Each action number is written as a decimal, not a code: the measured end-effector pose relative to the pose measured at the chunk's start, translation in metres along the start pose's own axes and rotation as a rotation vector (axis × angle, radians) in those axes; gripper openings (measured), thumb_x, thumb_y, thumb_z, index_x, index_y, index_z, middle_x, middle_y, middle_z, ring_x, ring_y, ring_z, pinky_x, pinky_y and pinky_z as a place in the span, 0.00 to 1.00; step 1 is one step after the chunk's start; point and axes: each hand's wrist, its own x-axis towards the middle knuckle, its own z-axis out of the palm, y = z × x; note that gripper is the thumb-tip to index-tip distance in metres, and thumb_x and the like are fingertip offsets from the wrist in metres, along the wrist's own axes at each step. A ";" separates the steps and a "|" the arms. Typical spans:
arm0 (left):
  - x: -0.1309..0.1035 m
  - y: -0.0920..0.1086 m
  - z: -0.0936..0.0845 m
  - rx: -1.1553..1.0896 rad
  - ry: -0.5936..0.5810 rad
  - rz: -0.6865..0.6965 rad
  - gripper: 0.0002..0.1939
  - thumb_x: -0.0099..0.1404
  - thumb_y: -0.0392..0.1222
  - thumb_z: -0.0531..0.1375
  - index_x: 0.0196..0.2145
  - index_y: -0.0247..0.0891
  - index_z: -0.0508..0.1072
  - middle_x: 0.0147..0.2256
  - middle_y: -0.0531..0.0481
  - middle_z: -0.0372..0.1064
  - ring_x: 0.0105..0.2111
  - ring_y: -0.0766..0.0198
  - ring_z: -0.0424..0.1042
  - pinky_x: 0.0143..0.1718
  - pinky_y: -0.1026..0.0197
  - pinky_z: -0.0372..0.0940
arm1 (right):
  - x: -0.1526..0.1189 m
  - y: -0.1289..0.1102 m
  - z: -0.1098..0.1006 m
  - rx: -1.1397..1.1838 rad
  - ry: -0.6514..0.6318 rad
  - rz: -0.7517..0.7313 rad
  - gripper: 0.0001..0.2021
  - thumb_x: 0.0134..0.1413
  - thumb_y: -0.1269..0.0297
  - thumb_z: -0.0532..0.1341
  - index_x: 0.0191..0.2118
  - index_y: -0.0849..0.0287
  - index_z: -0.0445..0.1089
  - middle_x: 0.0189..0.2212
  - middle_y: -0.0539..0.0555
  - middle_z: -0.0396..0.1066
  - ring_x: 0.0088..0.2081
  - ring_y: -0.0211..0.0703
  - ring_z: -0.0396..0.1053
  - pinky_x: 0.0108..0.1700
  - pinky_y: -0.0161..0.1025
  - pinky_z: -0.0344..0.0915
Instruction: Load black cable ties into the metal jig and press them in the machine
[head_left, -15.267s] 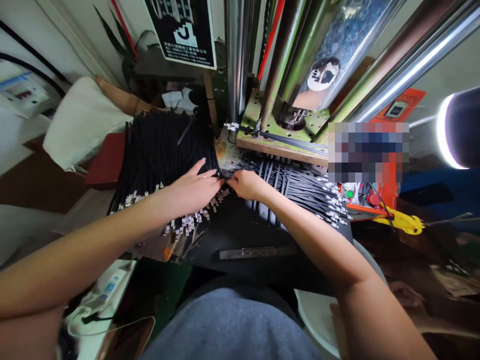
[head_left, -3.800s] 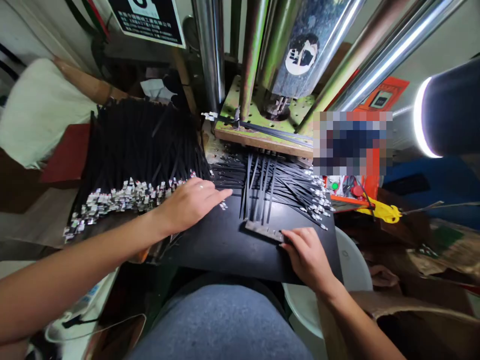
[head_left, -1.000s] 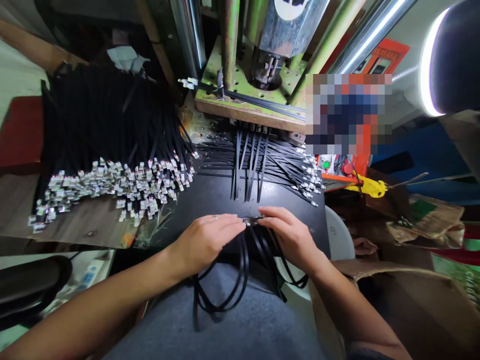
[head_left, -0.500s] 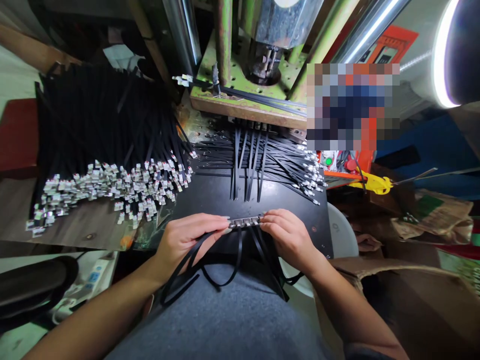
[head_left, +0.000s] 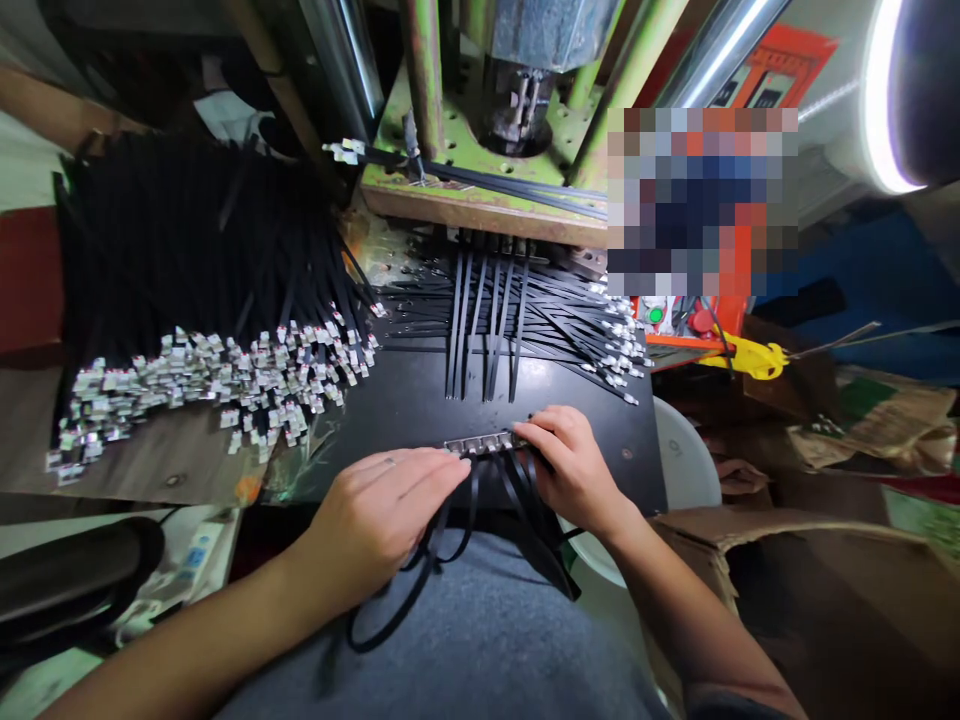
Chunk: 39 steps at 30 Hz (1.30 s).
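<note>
A short slotted metal bar [head_left: 484, 442] lies between my two hands at the near edge of the black plate. My left hand [head_left: 394, 500] is closed, its fingertips pinching the bar's left end from the near side. At the other end my right hand [head_left: 574, 465] grips it, fingers over the top and thumb side hidden. Thin flat black straps [head_left: 474, 505] hang from the bar's slots and loop over my lap. Beyond the bar, a row of black straps [head_left: 491, 330] runs out from under the press [head_left: 487, 212] toward me.
A big pile of black straps with silver metal ends [head_left: 180, 370] covers the left bench. More straps with metal tips [head_left: 619, 345] lie crosswise before the press. To the right are a red control box with a green button [head_left: 655, 315], yellow-handled pliers [head_left: 754, 360] and a cardboard box [head_left: 810, 535].
My left hand has shifted right and turned over the bar's end, covering more of the straps. The left strap loop hangs closer to the middle. The camera view has moved slightly.
</note>
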 end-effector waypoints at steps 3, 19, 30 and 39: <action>0.009 0.000 0.000 -0.003 -0.043 0.023 0.15 0.69 0.30 0.51 0.44 0.33 0.76 0.39 0.45 0.78 0.38 0.60 0.77 0.41 0.57 0.75 | -0.001 0.000 0.000 -0.027 0.001 0.011 0.18 0.57 0.76 0.57 0.53 0.57 0.67 0.42 0.59 0.69 0.46 0.50 0.66 0.49 0.51 0.66; -0.011 -0.030 0.024 -0.427 0.096 -0.232 0.06 0.66 0.30 0.59 0.34 0.37 0.76 0.37 0.48 0.76 0.44 0.63 0.77 0.44 0.63 0.73 | -0.006 -0.003 0.001 -0.058 0.003 0.036 0.16 0.58 0.77 0.58 0.51 0.60 0.67 0.39 0.58 0.68 0.45 0.50 0.64 0.47 0.51 0.66; -0.001 -0.034 0.011 -0.366 -0.002 -0.377 0.03 0.63 0.32 0.63 0.31 0.37 0.74 0.38 0.50 0.71 0.37 0.67 0.73 0.37 0.64 0.69 | -0.005 -0.005 0.002 -0.050 -0.024 0.048 0.14 0.58 0.77 0.59 0.50 0.63 0.68 0.39 0.59 0.68 0.45 0.49 0.63 0.48 0.50 0.66; 0.006 -0.043 0.014 -0.426 -0.165 -0.309 0.09 0.63 0.25 0.58 0.32 0.37 0.73 0.36 0.52 0.68 0.35 0.69 0.69 0.37 0.66 0.64 | 0.055 0.022 -0.066 0.044 -0.378 0.008 0.11 0.64 0.68 0.58 0.51 0.57 0.70 0.46 0.57 0.72 0.48 0.45 0.69 0.51 0.43 0.70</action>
